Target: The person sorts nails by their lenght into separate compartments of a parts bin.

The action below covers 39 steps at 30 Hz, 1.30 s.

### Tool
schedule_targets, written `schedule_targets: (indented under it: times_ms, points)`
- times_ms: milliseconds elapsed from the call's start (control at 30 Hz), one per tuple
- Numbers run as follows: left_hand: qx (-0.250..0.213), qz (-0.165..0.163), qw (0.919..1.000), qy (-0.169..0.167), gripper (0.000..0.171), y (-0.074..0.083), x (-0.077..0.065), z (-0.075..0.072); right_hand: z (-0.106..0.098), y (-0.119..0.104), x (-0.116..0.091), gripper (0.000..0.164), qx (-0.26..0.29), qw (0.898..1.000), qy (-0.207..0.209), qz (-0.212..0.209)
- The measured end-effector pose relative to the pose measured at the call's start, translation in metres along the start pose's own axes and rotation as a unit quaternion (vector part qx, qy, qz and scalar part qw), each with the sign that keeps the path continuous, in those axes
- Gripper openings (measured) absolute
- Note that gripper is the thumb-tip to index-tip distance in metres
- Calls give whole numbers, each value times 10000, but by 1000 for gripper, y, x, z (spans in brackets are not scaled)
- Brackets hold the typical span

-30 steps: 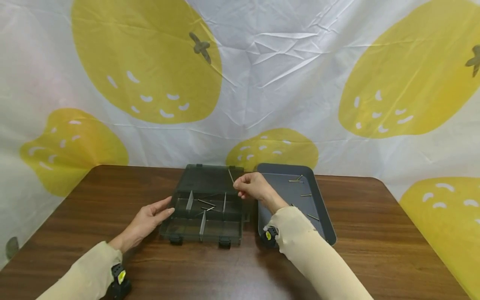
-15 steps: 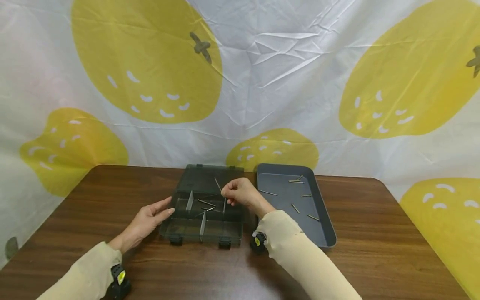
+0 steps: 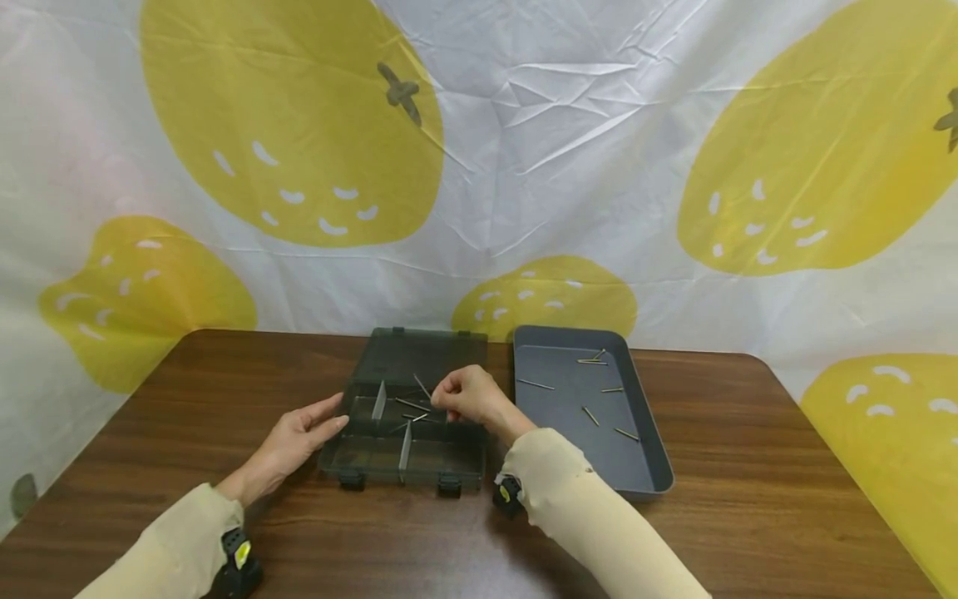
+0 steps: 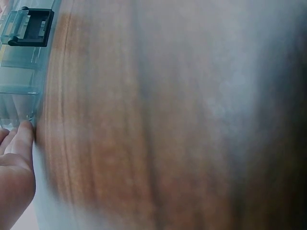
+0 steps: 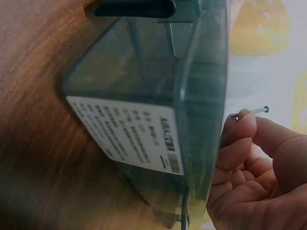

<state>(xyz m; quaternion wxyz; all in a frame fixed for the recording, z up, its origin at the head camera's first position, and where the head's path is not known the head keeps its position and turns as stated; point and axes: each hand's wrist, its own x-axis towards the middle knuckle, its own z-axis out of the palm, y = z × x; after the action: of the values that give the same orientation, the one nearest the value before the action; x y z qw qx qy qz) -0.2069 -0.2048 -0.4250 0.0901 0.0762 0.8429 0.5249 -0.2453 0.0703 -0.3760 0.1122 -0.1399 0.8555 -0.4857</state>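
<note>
My right hand (image 3: 473, 396) pinches a thin metal nail (image 3: 422, 384) between thumb and fingertips, over the back section of a dark translucent compartment box (image 3: 445, 456). In the right wrist view the flat nail head sticks out past the thumb, beside the box wall. Several nails (image 3: 414, 405) lie loosely in the box's middle back compartment. The box's lid (image 3: 419, 353) is laid back. With fingers extended, my left hand (image 3: 295, 434) rests against the left side of the box; the left wrist view shows its fingertips at the box corner.
Right of the box stands a grey tray (image 3: 661, 449) with several nails (image 3: 591, 416) scattered on its floor. Light dividers (image 3: 406, 452) split the box. Two black latches (image 3: 449, 485) are on its front. A lemon-patterned cloth (image 3: 494, 191) hangs behind the wooden table (image 3: 748, 466).
My right hand has moved left and down with the nail, from the box's right edge to over the middle back compartment. The left hand has stayed still.
</note>
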Motion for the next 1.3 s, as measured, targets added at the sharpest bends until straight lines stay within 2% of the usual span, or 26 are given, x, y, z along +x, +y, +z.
schedule_targets:
  times_ms: [300, 700, 1033, 1300]
  points:
    - [42, 5, 10000, -35, 70, 1, -1, 0, 4, 0, 0, 9, -617, 9978, 88, -242]
    - [-76, -131, 9999, -1, 70, -1, 1, 0, 8, 2, 1, 10, -1225, 9901, -85, -683]
    - [-49, -90, 9999, -28, 71, 1, 0, 1, 9, 0, -1, 11, -1403, 9869, -112, -783]
    - [-38, -72, 10000, -21, 69, 1, -1, 2, 9, 2, -1, 10, -1339, 9877, -145, -800]
